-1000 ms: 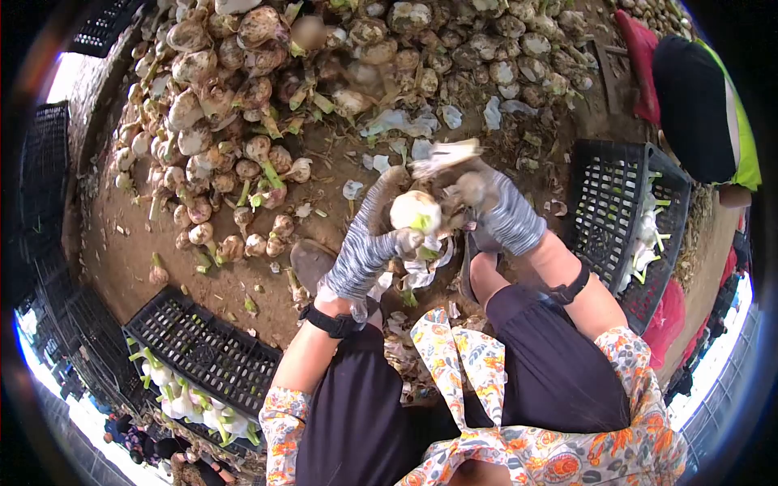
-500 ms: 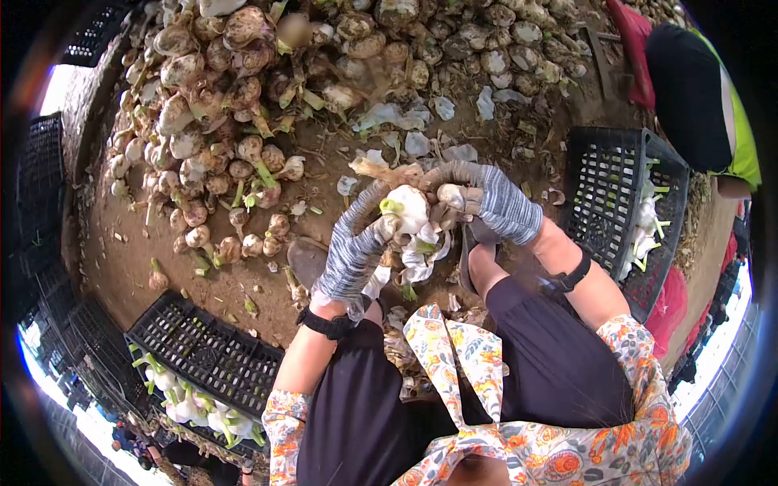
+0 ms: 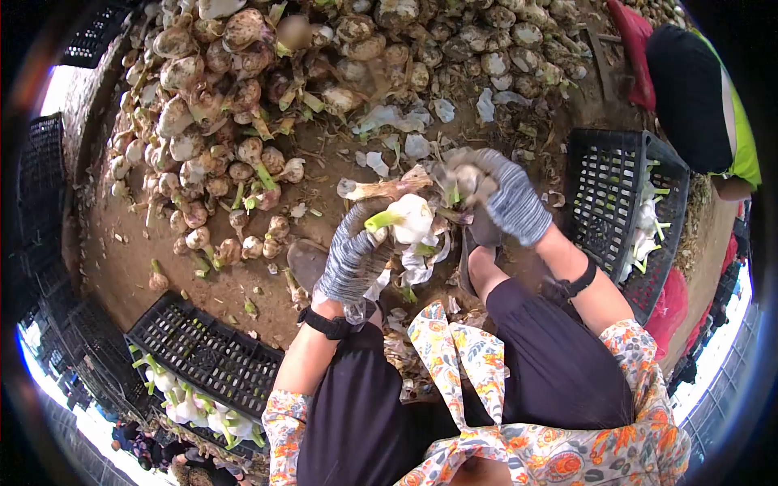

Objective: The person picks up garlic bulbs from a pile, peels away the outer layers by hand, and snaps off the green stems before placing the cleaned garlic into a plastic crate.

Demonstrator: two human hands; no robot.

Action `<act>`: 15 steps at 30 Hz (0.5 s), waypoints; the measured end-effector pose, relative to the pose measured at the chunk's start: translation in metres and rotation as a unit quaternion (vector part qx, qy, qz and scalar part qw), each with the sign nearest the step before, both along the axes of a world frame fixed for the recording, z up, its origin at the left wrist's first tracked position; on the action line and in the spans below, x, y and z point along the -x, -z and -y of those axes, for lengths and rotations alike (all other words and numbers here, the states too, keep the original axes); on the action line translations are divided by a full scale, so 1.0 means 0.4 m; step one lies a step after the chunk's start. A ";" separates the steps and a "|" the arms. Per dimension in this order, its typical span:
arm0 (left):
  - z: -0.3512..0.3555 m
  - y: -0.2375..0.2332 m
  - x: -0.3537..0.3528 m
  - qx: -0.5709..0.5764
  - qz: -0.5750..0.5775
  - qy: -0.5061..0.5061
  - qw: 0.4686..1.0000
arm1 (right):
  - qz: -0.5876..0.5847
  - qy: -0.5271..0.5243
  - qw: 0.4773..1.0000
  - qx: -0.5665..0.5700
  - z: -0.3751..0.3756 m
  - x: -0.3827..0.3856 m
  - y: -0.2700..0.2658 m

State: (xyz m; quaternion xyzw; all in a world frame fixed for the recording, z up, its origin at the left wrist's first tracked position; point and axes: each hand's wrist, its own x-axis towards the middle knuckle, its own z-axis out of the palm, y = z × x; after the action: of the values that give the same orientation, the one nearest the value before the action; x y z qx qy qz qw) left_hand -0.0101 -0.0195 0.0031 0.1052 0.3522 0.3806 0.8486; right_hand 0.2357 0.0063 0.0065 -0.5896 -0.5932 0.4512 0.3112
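Note:
My left hand (image 3: 355, 253), in a grey knit glove, is closed on a peeled white garlic bulb (image 3: 415, 220) whose short green stem points left. A brown dry stalk (image 3: 385, 189) lies just above the bulb, its right end near my right hand. Loose papery skin (image 3: 423, 263) hangs below the bulb. My right hand (image 3: 506, 194), gloved alike, is up and to the right of the bulb. Its fingers are smeared by motion around brownish, skin-like matter, and I cannot tell whether they grip it.
Unpeeled garlic (image 3: 194, 121) is heaped ahead and to the left. A black crate (image 3: 215, 340) with white bulbs stands at lower left, another crate (image 3: 604, 190) at right. Shed skins (image 3: 393, 119) litter the dirt floor. A person (image 3: 689, 97) is at upper right.
My right hand has moved slightly up and right, away from the bulb. More of the white bulb and its green stem shows, and the dry stalk has shifted left and down.

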 end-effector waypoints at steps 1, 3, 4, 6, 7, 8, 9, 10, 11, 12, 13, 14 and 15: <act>-0.001 0.005 -0.004 0.001 0.001 0.000 1.000 | 0.049 -0.067 0.995 -0.046 -0.005 0.019 -0.026; -0.006 0.014 -0.013 -0.088 -0.093 0.055 0.990 | -0.098 -0.044 0.972 0.207 -0.007 0.081 -0.070; -0.005 0.003 -0.030 -0.071 -0.088 0.010 0.994 | -0.022 -0.071 0.991 0.111 0.002 0.080 -0.028; 0.002 0.008 -0.020 -0.081 -0.106 0.007 0.991 | 0.053 -0.093 0.994 0.013 0.007 0.085 -0.003; 0.002 0.009 -0.017 -0.091 -0.121 0.001 0.988 | -0.094 -0.040 0.979 0.174 -0.005 0.090 -0.034; -0.002 0.004 -0.015 -0.101 -0.132 0.021 0.986 | -0.236 0.014 0.915 0.326 -0.012 0.092 -0.051; -0.006 -0.009 -0.016 -0.100 -0.132 0.021 0.986 | -0.236 0.015 0.915 0.327 -0.010 0.089 -0.051; -0.010 -0.025 -0.018 -0.124 -0.181 0.045 0.975 | -0.245 0.001 0.920 0.306 -0.007 0.082 -0.050; -0.011 -0.033 -0.020 -0.149 -0.230 0.070 0.959 | -0.255 -0.012 0.924 0.285 -0.004 0.075 -0.050; -0.007 -0.022 -0.025 -0.109 -0.248 0.062 0.961 | -0.230 -0.033 0.942 0.241 -0.005 0.068 -0.048; -0.007 -0.015 -0.024 -0.109 -0.248 0.063 0.961 | -0.230 -0.033 0.942 0.241 -0.002 0.070 -0.048; -0.007 -0.010 -0.023 -0.108 -0.245 0.052 0.962 | -0.207 -0.017 0.954 0.214 0.001 0.074 -0.048; -0.012 -0.011 -0.025 -0.107 -0.242 0.040 0.963 | -0.183 -0.003 0.965 0.186 0.002 0.077 -0.049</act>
State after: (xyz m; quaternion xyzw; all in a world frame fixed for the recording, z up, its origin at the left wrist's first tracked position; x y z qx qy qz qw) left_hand -0.0001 -0.0149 0.0075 0.2988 0.5000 0.3451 0.7360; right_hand 0.2049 0.0053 0.0260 -0.5429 -0.4335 0.6549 0.2974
